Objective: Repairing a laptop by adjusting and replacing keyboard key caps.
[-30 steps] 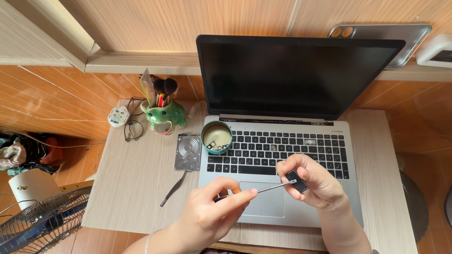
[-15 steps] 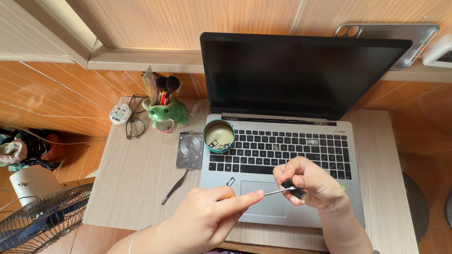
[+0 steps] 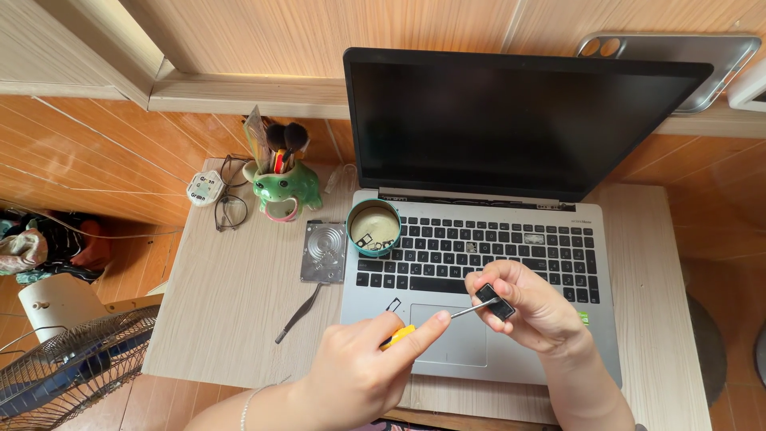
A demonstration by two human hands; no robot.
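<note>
An open silver laptop point(image 3: 558, 359) with a dark screen sits on a small wooden table point(image 3: 231, 295). My left hand point(image 3: 363, 371) grips a small screwdriver point(image 3: 399, 335) with a yellow handle, its metal tip reaching a black keycap point(image 3: 496, 302). My right hand point(image 3: 531, 307) pinches that keycap above the touchpad. Another loose keycap point(image 3: 393, 304) lies on the palm rest left of the touchpad. A gap shows in the keyboard's upper rows point(image 3: 472, 247).
A teal round tin point(image 3: 373, 227) holding small parts rests on the laptop's left corner. Beside it lie a bare hard drive point(image 3: 324, 252), tweezers point(image 3: 299, 313), glasses point(image 3: 227, 209) and a green frog-shaped pen holder point(image 3: 286, 190). A fan point(image 3: 64, 371) stands at lower left.
Both hands shifted slightly while still working the screwdriver tip against the keycap. A loose keycap now lies on the palm rest by the touchpad.
</note>
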